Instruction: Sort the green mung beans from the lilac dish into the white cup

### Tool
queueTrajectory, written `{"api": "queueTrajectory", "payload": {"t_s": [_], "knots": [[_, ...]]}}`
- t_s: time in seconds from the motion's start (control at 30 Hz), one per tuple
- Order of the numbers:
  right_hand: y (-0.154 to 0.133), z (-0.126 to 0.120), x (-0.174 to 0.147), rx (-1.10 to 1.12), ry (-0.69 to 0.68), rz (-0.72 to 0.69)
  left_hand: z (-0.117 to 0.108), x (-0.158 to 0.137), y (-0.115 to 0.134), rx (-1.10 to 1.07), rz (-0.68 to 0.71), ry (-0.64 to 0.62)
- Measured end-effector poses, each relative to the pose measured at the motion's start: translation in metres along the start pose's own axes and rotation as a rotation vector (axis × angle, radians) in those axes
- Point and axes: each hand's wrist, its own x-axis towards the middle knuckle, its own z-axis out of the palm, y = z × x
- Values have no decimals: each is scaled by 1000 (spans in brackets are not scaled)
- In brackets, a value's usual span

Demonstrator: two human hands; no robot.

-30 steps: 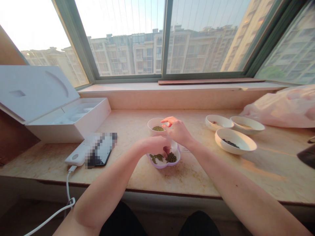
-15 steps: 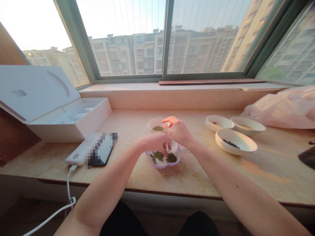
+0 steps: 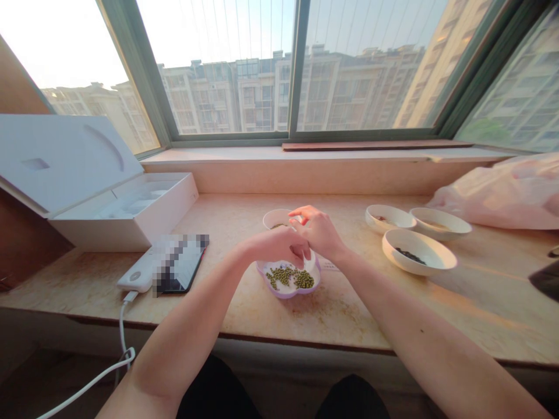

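Note:
A purple-rimmed scalloped dish (image 3: 292, 295) with a white inside stands near the counter's front, and green mung beans (image 3: 304, 280) lie in it in loose clusters. My left hand (image 3: 286, 244) hangs over the back of this dish, fingers curled downward and closed; their tips are partly hidden. Just behind is a small white bowl (image 3: 268, 216) with green beans in it, mostly covered by my hands. My right hand (image 3: 318, 231) grips the right side of that bowl, its index finger reaching over the rim. My left knuckles overlap the right hand's thumb side.
Three white bowls (image 3: 441, 263) with small dark or brownish contents stand on the right, before a pale plastic bag (image 3: 502, 195). To the left are an open white box (image 3: 161, 215), a phone (image 3: 186, 270) and a white power bank (image 3: 136, 273) with a cable.
My left hand has risen slightly from the beans toward the back of the dish, covering more of the white bowl. The right hand has stayed almost still.

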Motion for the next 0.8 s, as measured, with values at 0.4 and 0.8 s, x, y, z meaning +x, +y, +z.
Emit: {"api": "queueTrajectory", "payload": {"t_s": [0.4, 0.8], "knots": [[-11, -4, -4, -20, -89, 40, -13, -17, 17, -934, 399, 188], [-15, -3, -7, 20, -112, 13, -13, -19, 18, -1046, 484, 177]]}}
